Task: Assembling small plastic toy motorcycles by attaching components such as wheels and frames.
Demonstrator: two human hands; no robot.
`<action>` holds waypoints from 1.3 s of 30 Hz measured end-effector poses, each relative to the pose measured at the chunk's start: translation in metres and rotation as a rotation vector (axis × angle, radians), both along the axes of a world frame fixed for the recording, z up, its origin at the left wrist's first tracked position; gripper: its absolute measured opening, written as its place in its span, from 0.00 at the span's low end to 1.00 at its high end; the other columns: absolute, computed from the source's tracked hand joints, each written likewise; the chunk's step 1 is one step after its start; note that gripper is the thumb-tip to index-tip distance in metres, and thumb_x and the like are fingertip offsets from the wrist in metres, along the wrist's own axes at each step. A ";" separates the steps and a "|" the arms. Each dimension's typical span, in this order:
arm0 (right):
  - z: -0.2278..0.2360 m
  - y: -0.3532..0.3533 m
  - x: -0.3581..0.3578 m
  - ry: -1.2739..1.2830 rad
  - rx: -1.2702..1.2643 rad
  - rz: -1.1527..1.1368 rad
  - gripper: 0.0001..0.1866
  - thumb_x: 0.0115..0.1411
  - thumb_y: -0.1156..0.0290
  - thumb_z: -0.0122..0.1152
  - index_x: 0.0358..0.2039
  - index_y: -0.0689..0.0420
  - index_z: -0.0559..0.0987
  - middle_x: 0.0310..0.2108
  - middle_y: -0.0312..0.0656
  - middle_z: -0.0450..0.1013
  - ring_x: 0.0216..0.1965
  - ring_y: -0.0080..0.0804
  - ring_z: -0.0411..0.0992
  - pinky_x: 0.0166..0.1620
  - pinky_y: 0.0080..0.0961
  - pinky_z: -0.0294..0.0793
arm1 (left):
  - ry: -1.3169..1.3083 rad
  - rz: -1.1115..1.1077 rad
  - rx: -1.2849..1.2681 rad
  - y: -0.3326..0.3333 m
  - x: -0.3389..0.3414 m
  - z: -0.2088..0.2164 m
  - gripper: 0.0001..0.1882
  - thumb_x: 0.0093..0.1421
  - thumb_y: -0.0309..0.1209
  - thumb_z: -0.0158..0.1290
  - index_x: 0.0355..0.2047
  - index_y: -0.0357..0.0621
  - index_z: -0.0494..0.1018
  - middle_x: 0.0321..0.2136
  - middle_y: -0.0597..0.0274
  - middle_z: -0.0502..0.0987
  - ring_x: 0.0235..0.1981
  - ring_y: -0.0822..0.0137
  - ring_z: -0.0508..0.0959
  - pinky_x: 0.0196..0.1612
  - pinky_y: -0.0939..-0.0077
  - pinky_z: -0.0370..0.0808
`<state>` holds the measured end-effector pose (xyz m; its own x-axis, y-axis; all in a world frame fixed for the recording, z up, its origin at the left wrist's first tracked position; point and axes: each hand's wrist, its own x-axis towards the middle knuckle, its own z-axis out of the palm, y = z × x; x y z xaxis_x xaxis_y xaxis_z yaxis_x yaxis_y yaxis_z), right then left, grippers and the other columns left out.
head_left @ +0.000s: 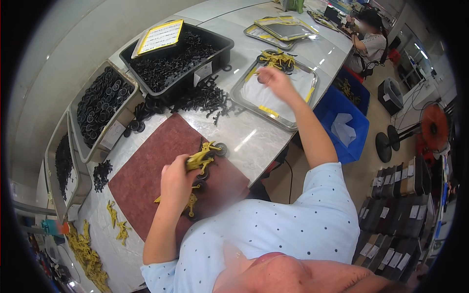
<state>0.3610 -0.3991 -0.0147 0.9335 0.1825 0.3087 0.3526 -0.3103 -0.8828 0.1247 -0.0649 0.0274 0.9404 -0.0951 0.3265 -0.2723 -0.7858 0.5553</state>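
My left hand (177, 178) is closed round a yellow toy motorcycle (200, 158) with black wheels, above a dark red mat (146, 158). Below that hand, more yellow toy parts with black wheels (192, 204) lie on the mat near my body. My right hand (277, 84) reaches over a metal tray (238, 93) lined with white paper, its fingers curled together. A small dark round shape shows at its fingertips; I cannot make out what it is. Several yellow toy motorcycles (278, 59) lie bunched at the tray's far end.
Left of the mat stand bins of black wheels (100, 105) and small black parts (63, 163); a black bin (224, 46) stands behind. Loose black parts (207, 97) and yellow pieces (87, 254) lie on the table. Blue bins (349, 151) stand at right. A person (369, 46) sits farther off.
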 end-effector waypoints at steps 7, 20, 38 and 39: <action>0.047 0.099 -0.140 -0.064 -0.343 0.675 0.25 0.52 0.67 0.68 0.50 0.57 0.72 0.35 0.39 0.76 0.35 0.34 0.75 0.40 0.29 0.74 | -0.224 -0.236 0.274 -0.041 0.040 0.007 0.17 0.44 0.34 0.63 0.32 0.43 0.70 0.23 0.62 0.75 0.30 0.62 0.76 0.38 0.66 0.65; -0.031 -0.021 0.048 0.396 0.361 -0.479 0.17 0.62 0.58 0.57 0.37 0.61 0.74 0.25 0.42 0.73 0.21 0.26 0.73 0.22 0.23 0.75 | -0.225 -0.029 0.141 0.001 -0.009 0.020 0.28 0.49 0.26 0.61 0.51 0.42 0.67 0.53 0.50 0.67 0.48 0.52 0.72 0.47 0.63 0.70; 0.009 0.051 -0.006 -0.144 -0.903 -0.745 0.37 0.54 0.56 0.64 0.57 0.66 0.61 0.43 0.58 0.72 0.43 0.52 0.73 0.45 0.41 0.72 | 0.108 0.263 0.266 0.072 -0.081 -0.015 0.24 0.48 0.31 0.62 0.45 0.39 0.71 0.46 0.54 0.73 0.48 0.53 0.72 0.47 0.61 0.70; 0.006 0.064 -0.017 -0.376 -0.795 -0.495 0.30 0.57 0.65 0.60 0.58 0.59 0.63 0.45 0.52 0.70 0.42 0.46 0.73 0.45 0.38 0.72 | 0.156 0.264 0.325 0.071 -0.083 -0.019 0.27 0.46 0.31 0.64 0.47 0.38 0.69 0.47 0.53 0.72 0.50 0.52 0.70 0.49 0.60 0.68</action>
